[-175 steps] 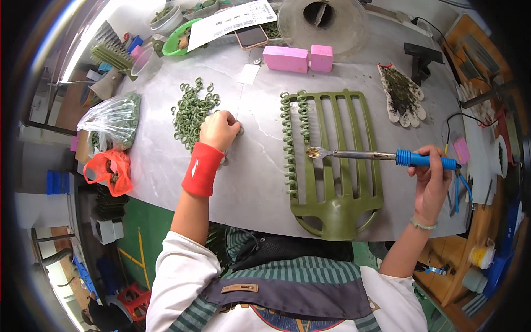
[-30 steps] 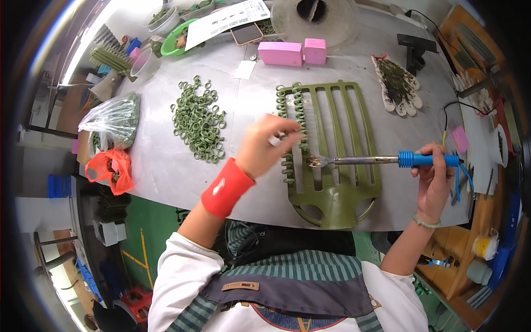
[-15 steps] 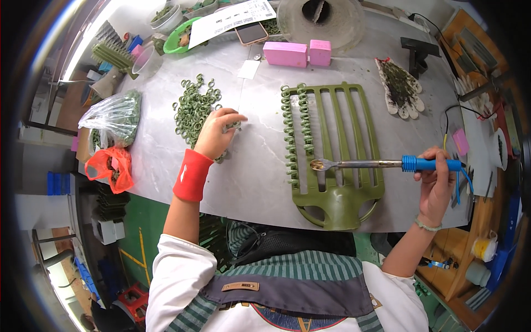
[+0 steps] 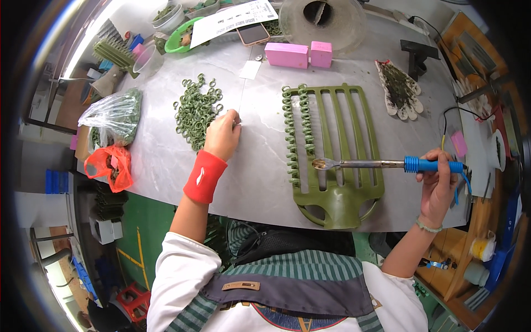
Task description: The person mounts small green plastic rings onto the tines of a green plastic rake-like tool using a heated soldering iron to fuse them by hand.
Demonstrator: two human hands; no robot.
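Observation:
My left hand (image 4: 223,135), above a red wristband, is at the right edge of a pile of small green rings (image 4: 194,110). Its fingers are bent together in a pinch, and what they hold is mostly hidden. My right hand (image 4: 436,187) grips the blue handle of a soldering iron (image 4: 370,164) with a broad, flattened tip. The iron points left, its tip over a flat olive-green slotted frame (image 4: 333,185). Two columns of green rings (image 4: 306,119) stand along the frame's left bars; the bars farther right are bare.
Pink blocks (image 4: 286,56), a phone (image 4: 253,34) and a large round metal piece (image 4: 322,25) stand at the back. A stained glove (image 4: 399,91) lies right, beside a black stand (image 4: 418,55). Clear (image 4: 113,119) and red (image 4: 110,169) plastic bags sit left. A cable (image 4: 446,124) runs at the right.
My left hand has turned and shifted slightly right and down, its fingers drawing in from a more extended pose. My right hand and the soldering iron have barely moved.

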